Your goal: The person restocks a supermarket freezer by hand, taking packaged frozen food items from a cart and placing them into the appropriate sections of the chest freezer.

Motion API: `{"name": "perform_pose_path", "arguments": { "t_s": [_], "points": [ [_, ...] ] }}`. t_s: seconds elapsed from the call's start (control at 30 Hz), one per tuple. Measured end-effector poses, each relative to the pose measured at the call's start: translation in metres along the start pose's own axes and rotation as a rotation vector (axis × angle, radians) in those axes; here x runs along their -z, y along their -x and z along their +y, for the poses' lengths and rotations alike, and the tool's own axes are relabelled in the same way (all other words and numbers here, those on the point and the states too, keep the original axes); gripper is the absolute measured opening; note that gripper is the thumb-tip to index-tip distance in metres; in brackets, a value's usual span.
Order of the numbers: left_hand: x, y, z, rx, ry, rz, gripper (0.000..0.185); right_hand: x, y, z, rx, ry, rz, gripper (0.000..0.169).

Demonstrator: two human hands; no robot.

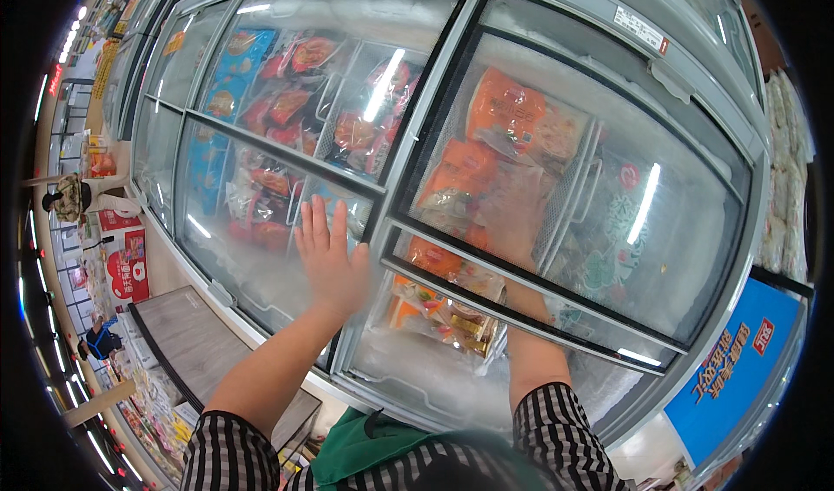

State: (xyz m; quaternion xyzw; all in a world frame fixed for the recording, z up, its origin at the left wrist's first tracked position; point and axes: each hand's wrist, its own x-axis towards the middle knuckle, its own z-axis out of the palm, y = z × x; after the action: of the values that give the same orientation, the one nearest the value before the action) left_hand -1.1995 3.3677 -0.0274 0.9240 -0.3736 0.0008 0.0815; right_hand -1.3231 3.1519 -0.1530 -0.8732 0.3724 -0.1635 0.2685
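My left hand, fingers spread and nothing in it, is over the left sliding glass lid of a chest freezer; I cannot tell whether the palm touches the glass. My right arm reaches through the front opening under the right glass lid. Seen blurred through that frosted glass, my right hand is among orange-and-clear food packages, beside a white wire divider. Its fingers are indistinct, so a hold on a package cannot be made out. Another orange package lies near the opening.
Under the left lids are red food packages and blue bags. A metal frame bar separates the lids. A blue printed panel stands at the right, a grey wood-look surface at the left. Two people are farther off.
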Motion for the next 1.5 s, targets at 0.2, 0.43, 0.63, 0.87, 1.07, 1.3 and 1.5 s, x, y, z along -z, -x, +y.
{"name": "perform_pose_path", "arguments": {
  "t_s": [0.2, 0.43, 0.63, 0.87, 1.07, 1.3, 1.5],
  "points": [
    [0.001, -0.001, 0.000, -0.012, -0.010, -0.018, 0.059, -0.029, 0.012, -0.008, 0.054, 0.258, -0.033, 0.047],
    [-0.003, -0.001, -0.006, -0.039, -0.027, 0.005, 0.060, -0.031, 0.015, 0.000, -0.237, 0.261, -0.125, 0.068],
    [-0.001, 0.000, -0.001, -0.023, 0.014, -0.010, 0.059, -0.019, 0.017, -0.008, -0.087, 0.357, -0.178, 0.057],
    [-0.001, 0.000, 0.001, -0.023, 0.010, 0.012, 0.062, -0.056, 0.006, 0.015, -0.280, -0.152, 0.145, 0.047],
    [0.000, 0.002, -0.003, -0.016, -0.023, -0.023, 0.061, -0.048, -0.028, 0.037, -0.868, -1.807, 0.040, 0.024],
    [-0.001, -0.005, 0.002, -0.029, -0.048, 0.017, 0.064, -0.045, -0.051, 0.027, -0.948, -2.198, 0.418, 0.020],
    [-0.001, -0.003, 0.002, -0.026, -0.046, 0.024, 0.065, -0.040, -0.043, 0.024, -1.012, -1.700, 0.189, 0.021]
  ]
}}
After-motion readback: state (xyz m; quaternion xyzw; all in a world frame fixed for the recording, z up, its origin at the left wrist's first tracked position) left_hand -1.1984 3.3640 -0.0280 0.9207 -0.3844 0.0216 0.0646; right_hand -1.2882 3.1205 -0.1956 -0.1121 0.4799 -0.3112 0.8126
